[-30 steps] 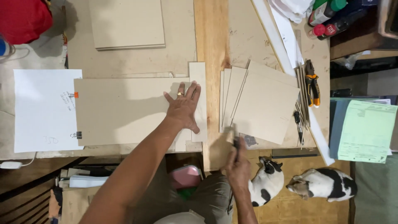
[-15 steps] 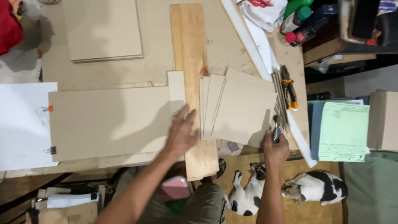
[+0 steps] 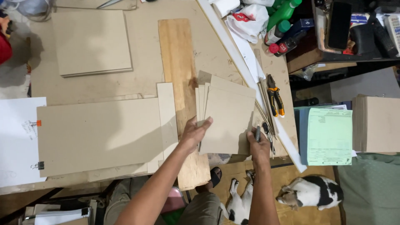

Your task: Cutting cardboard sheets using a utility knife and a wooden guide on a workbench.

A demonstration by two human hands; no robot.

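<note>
Both forearms rise from the bottom of the frame toward a fanned stack of cardboard sheets [image 3: 228, 118] lying just right of centre on the workbench [image 3: 146, 79]. The left hand [image 3: 195, 132] reaches in at a slant from the lower left, wrist straight, with its fingers curled over the stack's lower left edge and the thumb set against the top sheet, so it grips that side of the sheets. The right hand [image 3: 259, 146] comes up almost vertically and sits at the stack's lower right corner; it is closed around a dark pen-like tool [image 3: 257, 134] that points upward, and its knuckles touch the sheet's edge. The stack partly overlaps a long plywood plank [image 3: 177, 66] running from the top centre down toward the person. Left of the plank lies a large cardboard panel [image 3: 98, 135], and a smaller pile of boards [image 3: 92, 41] rests in the upper left. Orange-handled pliers [image 3: 275, 98] lie just right of the stack, beside a white strip running diagonally. At the lower right, on the floor, two black-and-white dogs [image 3: 310, 192] lie near the person's legs.
</note>
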